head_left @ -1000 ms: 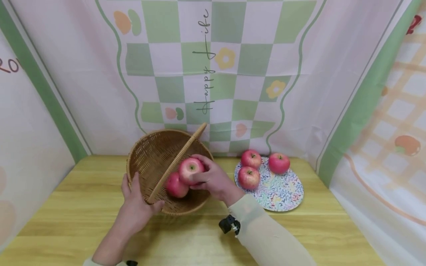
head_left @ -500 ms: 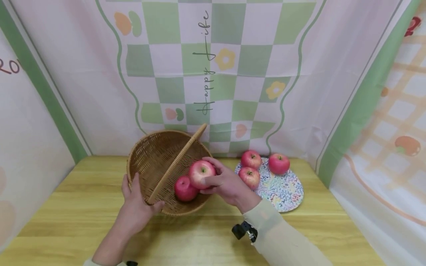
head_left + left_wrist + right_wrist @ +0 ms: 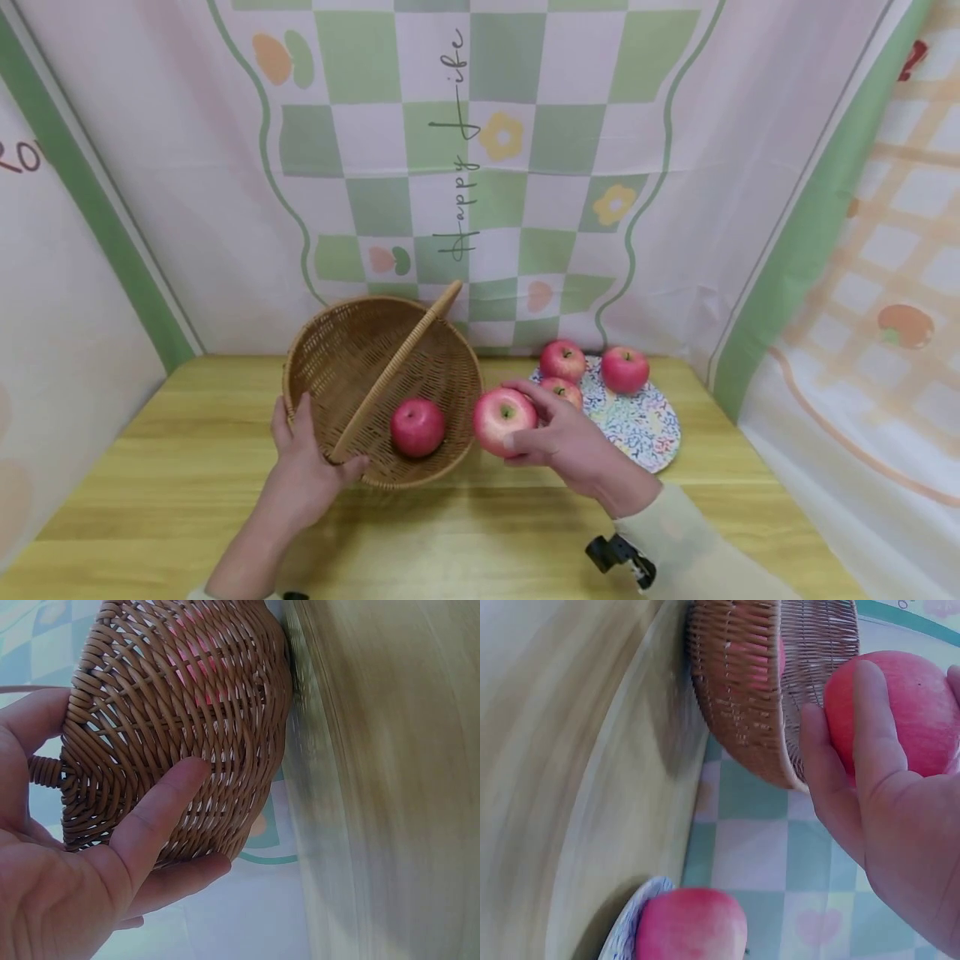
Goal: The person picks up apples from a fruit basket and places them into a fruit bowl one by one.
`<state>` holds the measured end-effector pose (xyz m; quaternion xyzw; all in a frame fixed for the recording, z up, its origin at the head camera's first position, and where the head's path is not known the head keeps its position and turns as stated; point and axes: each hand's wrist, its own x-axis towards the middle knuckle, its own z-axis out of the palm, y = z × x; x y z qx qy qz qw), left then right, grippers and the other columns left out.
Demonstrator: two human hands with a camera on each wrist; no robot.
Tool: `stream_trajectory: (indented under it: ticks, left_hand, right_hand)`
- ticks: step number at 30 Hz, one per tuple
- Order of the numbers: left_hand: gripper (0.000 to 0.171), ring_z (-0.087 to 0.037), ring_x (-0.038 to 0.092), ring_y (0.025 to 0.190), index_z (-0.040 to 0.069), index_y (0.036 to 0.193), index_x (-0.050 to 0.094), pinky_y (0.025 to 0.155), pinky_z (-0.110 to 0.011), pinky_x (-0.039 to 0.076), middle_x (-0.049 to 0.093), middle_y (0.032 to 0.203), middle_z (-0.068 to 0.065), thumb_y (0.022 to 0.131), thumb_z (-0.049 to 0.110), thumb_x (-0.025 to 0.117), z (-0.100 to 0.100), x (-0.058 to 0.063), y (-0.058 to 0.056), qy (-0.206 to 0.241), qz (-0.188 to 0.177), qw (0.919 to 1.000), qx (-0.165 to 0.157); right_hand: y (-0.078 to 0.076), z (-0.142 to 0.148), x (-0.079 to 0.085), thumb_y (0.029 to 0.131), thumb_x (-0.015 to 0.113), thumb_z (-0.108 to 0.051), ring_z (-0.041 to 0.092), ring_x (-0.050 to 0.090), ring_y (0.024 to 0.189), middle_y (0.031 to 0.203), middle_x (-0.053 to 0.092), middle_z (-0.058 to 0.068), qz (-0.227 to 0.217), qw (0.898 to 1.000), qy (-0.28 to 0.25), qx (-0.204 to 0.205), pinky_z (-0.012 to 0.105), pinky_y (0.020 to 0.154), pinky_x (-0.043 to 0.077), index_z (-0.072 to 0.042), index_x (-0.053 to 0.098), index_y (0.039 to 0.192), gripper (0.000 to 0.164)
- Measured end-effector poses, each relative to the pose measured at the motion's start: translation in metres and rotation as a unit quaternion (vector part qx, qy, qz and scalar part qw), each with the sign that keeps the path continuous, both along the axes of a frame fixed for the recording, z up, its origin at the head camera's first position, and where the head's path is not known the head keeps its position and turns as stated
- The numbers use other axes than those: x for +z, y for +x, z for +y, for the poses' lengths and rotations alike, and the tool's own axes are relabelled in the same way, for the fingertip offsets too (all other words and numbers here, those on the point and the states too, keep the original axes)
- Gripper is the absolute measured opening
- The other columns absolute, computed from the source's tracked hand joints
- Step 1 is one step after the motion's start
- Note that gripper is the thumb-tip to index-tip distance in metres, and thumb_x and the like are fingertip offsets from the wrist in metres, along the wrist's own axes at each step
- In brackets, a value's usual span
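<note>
A red apple is in my right hand, thumb in front and fingers around its far side. Hand and apple are just right of the wicker basket, between it and the plate. My left hand grips the basket's near-left rim at the foot of the handle. In the left wrist view, fingers of the left hand spread along the outer weave, with the thumb at the rim. One apple lies inside the basket, showing pink through the weave in both wrist views.
A speckled plate stands to the right with a back apple, a right apple and a front apple, which my right hand partly covers. A checked cloth hangs behind the wooden table.
My right hand has lifted the apple out of the basket and carried it right, past the rim. The apple left inside has rolled slightly right. My left hand has stayed on the rim.
</note>
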<state>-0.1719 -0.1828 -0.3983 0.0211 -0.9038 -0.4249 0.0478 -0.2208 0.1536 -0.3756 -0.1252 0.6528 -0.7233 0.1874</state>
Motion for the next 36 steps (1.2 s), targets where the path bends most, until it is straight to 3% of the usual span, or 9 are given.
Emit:
stream_trajectory:
  ticks: [9,15,19,25,32,36]
  left_hand:
    - [0.124,-0.063,0.047,0.114,0.004,0.156,-0.015,0.088,-0.062,0.048,-0.035,0.154,-0.022,0.083,0.029,0.081,0.001,0.0,0.0,0.003,-0.001,1.0,0.0]
    - [0.123,-0.063,0.047,0.113,0.005,0.156,-0.016,0.087,-0.062,0.049,-0.034,0.154,-0.022,0.084,0.028,0.081,0.0,-0.001,0.0,0.003,0.003,1.0,-0.001]
    - [0.124,-0.063,0.047,0.113,0.005,0.157,-0.016,0.087,-0.063,0.048,-0.034,0.154,-0.022,0.083,0.029,0.081,-0.001,-0.001,-0.001,0.002,0.008,1.0,-0.003]
    - [0.122,-0.062,0.048,0.113,0.004,0.157,-0.015,0.087,-0.062,0.049,-0.034,0.154,-0.022,0.084,0.029,0.08,-0.001,-0.002,-0.001,0.001,0.008,1.0,-0.001]
    - [0.122,-0.062,0.048,0.113,0.003,0.157,-0.015,0.087,-0.062,0.049,-0.033,0.154,-0.023,0.084,0.029,0.08,-0.001,-0.001,-0.001,0.0,0.006,1.0,-0.002]
    - [0.121,-0.062,0.049,0.111,0.003,0.156,-0.014,0.085,-0.061,0.05,-0.034,0.154,-0.024,0.084,0.029,0.08,-0.001,-0.001,0.0,-0.003,0.005,1.0,-0.001]
  right_hand:
    - [0.01,0.043,0.003,0.082,0.072,0.007,0.038,0.059,0.11,0.144,0.035,0.024,0.013,0.999,0.026,-0.029,0.054,0.086,0.053,-0.011,0.041,0.149,0.076]
    - [0.007,0.073,0.012,0.083,0.069,0.01,0.034,0.058,0.109,0.147,0.023,0.027,0.044,0.997,0.014,-0.061,0.052,0.085,0.054,-0.004,0.025,0.155,0.085]
    - [0.003,0.094,0.016,0.086,0.065,0.013,0.031,0.059,0.11,0.147,0.021,0.023,0.068,0.995,-0.006,-0.072,0.05,0.085,0.054,-0.009,0.033,0.152,0.077]
    - [-0.005,0.131,0.012,0.088,0.064,0.014,0.025,0.06,0.11,0.143,0.031,0.016,0.092,0.991,-0.007,-0.094,0.049,0.085,0.054,-0.015,0.04,0.151,0.073]
    - [-0.016,0.177,0.001,0.089,0.061,0.015,0.02,0.063,0.102,0.138,0.026,0.011,0.047,0.983,-0.02,-0.177,0.043,0.086,0.054,-0.02,0.039,0.148,0.071]
    - [-0.025,0.195,-0.008,0.092,0.06,0.012,0.016,0.06,0.099,0.15,0.009,0.02,0.006,0.978,-0.023,-0.207,0.043,0.092,0.051,-0.025,0.023,0.158,0.084]
